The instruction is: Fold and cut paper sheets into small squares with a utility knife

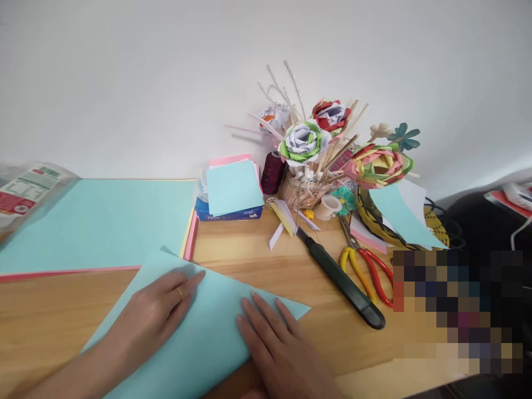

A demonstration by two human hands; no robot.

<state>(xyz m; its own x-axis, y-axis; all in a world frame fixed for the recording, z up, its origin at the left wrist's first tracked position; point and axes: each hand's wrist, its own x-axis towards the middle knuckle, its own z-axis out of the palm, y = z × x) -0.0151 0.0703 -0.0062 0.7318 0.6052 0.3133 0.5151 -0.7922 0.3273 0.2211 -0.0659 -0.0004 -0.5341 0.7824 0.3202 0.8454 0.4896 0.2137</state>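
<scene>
While the right hand lies open, fingers spread, on the light-blue paper sheet, the left hand rests unclenched near its upper edge.

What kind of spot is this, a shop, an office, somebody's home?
Probably a craft corner, perhaps at home, though the room itself barely shows. Suggesting it: handmade-looking paper flowers, the stacked colored sheets and a black-handled cutter on a wooden tabletop.

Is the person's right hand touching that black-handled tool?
Apart: the head view shows wooden tabletop between the right hand and the black-handled tool.
</scene>
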